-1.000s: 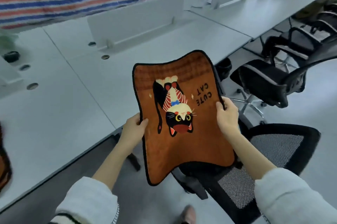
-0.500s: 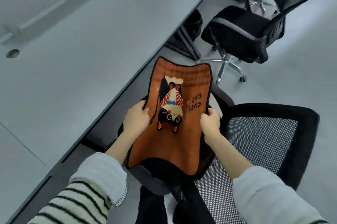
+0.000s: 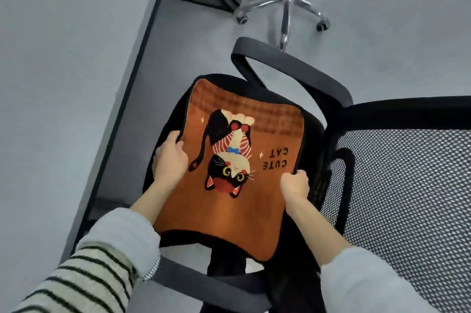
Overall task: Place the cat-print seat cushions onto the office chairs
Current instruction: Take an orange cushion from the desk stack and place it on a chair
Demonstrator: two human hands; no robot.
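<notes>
Cushion (image 3: 229, 185) lowered from desk height a second ago onto the chair seat (image 3: 165, 129), near edge overhanging the seat's front. Left hand (image 3: 169, 160) and right hand (image 3: 294, 185) each grip a side edge, fingers curled. Release remains.

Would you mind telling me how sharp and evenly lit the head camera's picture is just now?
Head view: soft, even light, no glare; the cushion print and its CUTE CAT lettering read clearly between the left hand and right hand; wide-angle bending curves the desk edge; the striped sleeve near the corner is slightly smeared.
</notes>
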